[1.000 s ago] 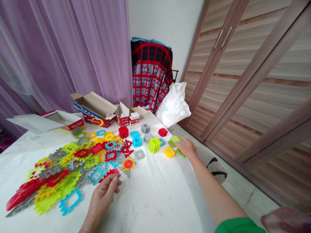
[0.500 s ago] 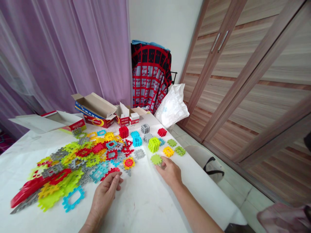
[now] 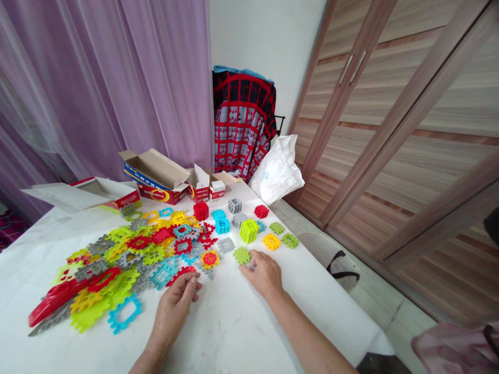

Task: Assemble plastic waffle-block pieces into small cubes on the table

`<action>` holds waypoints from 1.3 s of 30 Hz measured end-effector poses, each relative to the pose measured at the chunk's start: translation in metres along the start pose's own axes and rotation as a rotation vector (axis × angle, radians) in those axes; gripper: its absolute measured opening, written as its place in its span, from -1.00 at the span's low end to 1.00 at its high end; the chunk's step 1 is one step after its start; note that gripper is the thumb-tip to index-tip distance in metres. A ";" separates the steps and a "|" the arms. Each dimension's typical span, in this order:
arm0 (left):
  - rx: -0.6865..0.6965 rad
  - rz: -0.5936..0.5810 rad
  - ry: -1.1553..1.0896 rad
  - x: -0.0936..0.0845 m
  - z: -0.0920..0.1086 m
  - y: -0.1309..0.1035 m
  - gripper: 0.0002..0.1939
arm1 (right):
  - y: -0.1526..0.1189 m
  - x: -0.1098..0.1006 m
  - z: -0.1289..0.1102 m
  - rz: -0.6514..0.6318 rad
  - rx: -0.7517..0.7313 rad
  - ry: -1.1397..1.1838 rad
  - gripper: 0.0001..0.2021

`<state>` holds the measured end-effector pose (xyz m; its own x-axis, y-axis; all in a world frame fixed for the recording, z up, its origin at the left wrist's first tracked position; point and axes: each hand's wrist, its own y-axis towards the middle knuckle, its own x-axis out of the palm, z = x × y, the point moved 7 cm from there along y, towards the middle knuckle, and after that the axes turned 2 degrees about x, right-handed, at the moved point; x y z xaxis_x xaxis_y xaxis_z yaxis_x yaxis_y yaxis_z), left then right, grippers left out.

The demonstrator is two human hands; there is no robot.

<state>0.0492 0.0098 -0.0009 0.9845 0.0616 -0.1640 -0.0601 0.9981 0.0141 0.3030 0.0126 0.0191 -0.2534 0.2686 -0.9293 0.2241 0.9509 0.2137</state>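
Observation:
My right hand pinches the edge of a flat green piece low over the white table. My left hand is curled beside a red piece at the pile's right edge; whether its fingers hold anything is hidden. A stacked green block stands just beyond the held piece. Around it lie a yellow piece, two flat green pieces, a red stack, blue stacks and a grey stack. The large mixed pile spreads over the left side.
Open cardboard boxes line the back of the table. A white bag leans at the far right corner. Wooden cabinets stand to the right, and a purple curtain hangs behind.
My right hand has moved a little left with the green piece. My left hand appears slightly further right, as does the pile, as the view has shifted.

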 end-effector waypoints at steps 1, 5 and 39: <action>0.000 0.006 0.000 0.000 0.000 0.000 -0.38 | 0.000 0.000 0.000 0.002 -0.002 0.000 -0.60; -0.005 0.006 -0.007 0.000 0.002 -0.001 -0.40 | 0.000 0.002 0.002 0.012 -0.011 0.011 -0.54; 0.304 0.460 0.813 -0.132 0.030 -0.019 -0.74 | 0.003 0.010 0.029 0.258 -0.064 0.351 -0.60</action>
<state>-0.0748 -0.0173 0.0498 0.4557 0.5414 -0.7066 -0.2523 0.8398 0.4808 0.3288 0.0134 0.0020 -0.5040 0.5237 -0.6868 0.2660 0.8507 0.4534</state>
